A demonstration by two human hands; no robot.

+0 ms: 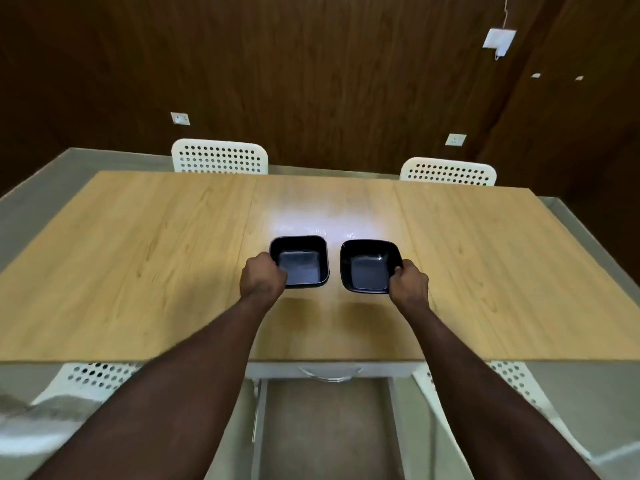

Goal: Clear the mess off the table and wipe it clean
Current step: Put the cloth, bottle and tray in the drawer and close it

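Note:
Two square black bowls sit side by side near the middle of the light wooden table (138, 265). My left hand (262, 278) grips the near left corner of the left bowl (302, 258), thumb over the rim. My right hand (409, 280) grips the near right corner of the right bowl (367, 265) the same way. Both bowls look empty and rest flat on the table. A narrow gap separates them.
Two white perforated chairs (220, 156) (448, 171) stand at the table's far side, against a dark wood wall. Two more white chairs (93, 375) (512, 379) are tucked in at the near edge, left and right of me. A drawer handle (329, 372) shows under the near edge.

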